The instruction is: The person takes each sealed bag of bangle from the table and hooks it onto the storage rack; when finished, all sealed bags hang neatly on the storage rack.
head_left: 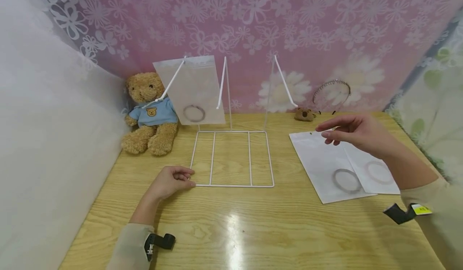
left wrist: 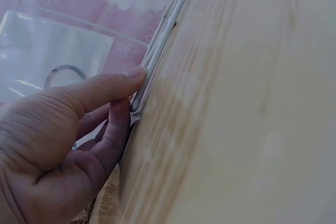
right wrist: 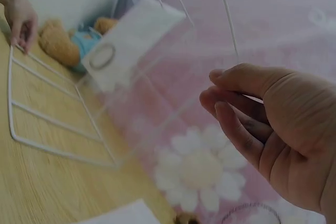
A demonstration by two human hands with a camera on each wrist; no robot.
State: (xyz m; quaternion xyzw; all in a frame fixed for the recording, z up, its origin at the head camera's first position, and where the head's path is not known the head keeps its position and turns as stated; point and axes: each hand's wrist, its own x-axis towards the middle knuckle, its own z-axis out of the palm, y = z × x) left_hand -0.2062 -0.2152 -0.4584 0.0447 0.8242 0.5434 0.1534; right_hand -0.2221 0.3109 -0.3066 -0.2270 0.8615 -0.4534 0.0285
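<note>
The white wire rack (head_left: 231, 186) stands at centre on the tabletop (head_left: 217, 230), three prongs angled nearwards. The left hand (head_left: 173, 183) has its grip pinched on the near-left corner of the base. The right hand (head_left: 356, 135) is at right above two ring pouches, the larger pouch (head_left: 314, 165) and the smaller pouch (head_left: 361, 157) overlapping it; its grip is relaxed and holds nothing visible. A third pouch, the hung pouch (head_left: 195, 89), hangs on the left prong.

Handling, as judged: the rack is light, stiff and prone to sliding, best held by a base corner. The pouches appear light, flexible and slick; the top edge, by the hole, is the sound place to hold.

The tabletop is pale wood-grain, with a glare patch near centre. A teddy bear (head_left: 160, 119) sits far left; a small brown ornament (head_left: 304, 115) and a headband (head_left: 336, 81) are far right. Pink floral cloth (head_left: 224, 21) covers the far side.
</note>
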